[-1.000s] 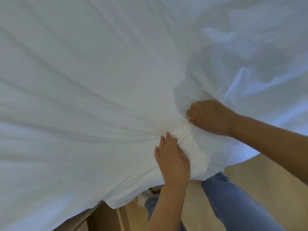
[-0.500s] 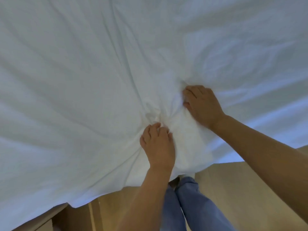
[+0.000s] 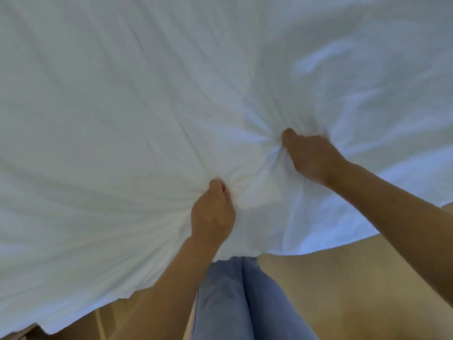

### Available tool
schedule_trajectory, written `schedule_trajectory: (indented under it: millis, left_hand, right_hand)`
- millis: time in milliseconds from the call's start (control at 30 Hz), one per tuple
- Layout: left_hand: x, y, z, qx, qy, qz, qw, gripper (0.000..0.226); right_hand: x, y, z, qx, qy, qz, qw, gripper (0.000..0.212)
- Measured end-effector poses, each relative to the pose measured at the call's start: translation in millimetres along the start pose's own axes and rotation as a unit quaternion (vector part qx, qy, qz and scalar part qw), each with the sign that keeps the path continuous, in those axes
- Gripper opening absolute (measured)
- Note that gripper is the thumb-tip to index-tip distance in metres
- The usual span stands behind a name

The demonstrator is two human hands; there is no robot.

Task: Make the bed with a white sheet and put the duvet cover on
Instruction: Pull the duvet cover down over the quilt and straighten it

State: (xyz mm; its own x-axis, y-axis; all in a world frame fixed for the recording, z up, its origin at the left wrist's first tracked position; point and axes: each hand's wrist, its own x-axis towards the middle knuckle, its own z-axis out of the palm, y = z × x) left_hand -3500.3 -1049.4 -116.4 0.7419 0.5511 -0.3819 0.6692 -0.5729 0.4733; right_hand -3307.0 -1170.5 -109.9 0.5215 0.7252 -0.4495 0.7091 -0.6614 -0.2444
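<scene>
While both hands grip the white sheet [image 3: 122, 106] close to its near hem, the step looks to be drawing the cloth toward the person and laying it flat. To do this well, I judge that the pull should be even on both sides. The hands should then part toward the corners, so the creases fanning out from each grip flatten rather than deepen. The hem hangs just above the floor [image 3: 343, 290] in front of the blue-trousered legs [image 3: 245, 303] and is best kept off it.

The sheet fills nearly the whole view; what it covers is hidden. The left hand [image 3: 212, 212] sits knuckles up, its fingers [image 3: 220, 190] curled tight into a gathered fold, its bare forearm rising from below. The right hand [image 3: 311, 155] reaches further forward and to the right, thumb on top, clenching its own bunch of cloth, the arm stretched long.
</scene>
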Motion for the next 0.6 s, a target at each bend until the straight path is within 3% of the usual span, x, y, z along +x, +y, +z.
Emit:
schedule_trajectory:
  millis: [100, 200, 267, 367, 467, 533, 600]
  left_hand:
    - [27, 14, -10, 0.020, -0.010, 0.052, 0.998, 0.027]
    - [53, 62, 0, 0.018, -0.048, 0.100, 0.994, 0.051]
    - [71, 94, 14, 0.072, -0.082, 0.115, 0.987, 0.067]
    - [82, 121, 31, 0.124, -0.084, 0.109, 0.983, 0.078]
    - [81, 145, 48, 0.105, -0.042, 0.093, 0.989, 0.086]
    - [79, 163, 64, 0.142, -0.018, 0.079, 0.987, 0.088]
    - [76, 177, 87, 0.152, 0.038, 0.107, 0.982, 0.065]
  right_hand:
    - [-12, 36, -13, -0.004, -0.013, 0.042, 0.999, 0.019]
    - [-1, 32, -3, 0.026, -0.067, 0.031, 0.997, 0.011]
    - [4, 35, -3, 0.059, 0.029, 0.020, 0.998, 0.011]
    - [-6, 69, -10, 0.072, 0.162, 0.103, 0.979, 0.049]
    - [-17, 110, -12, 0.049, 0.070, 0.185, 0.979, 0.091]
    - [-18, 125, -4, 0.028, 0.012, 0.158, 0.987, 0.091]
    - [-14, 132, 1, 0.004, 0.007, 0.086, 0.996, 0.077]
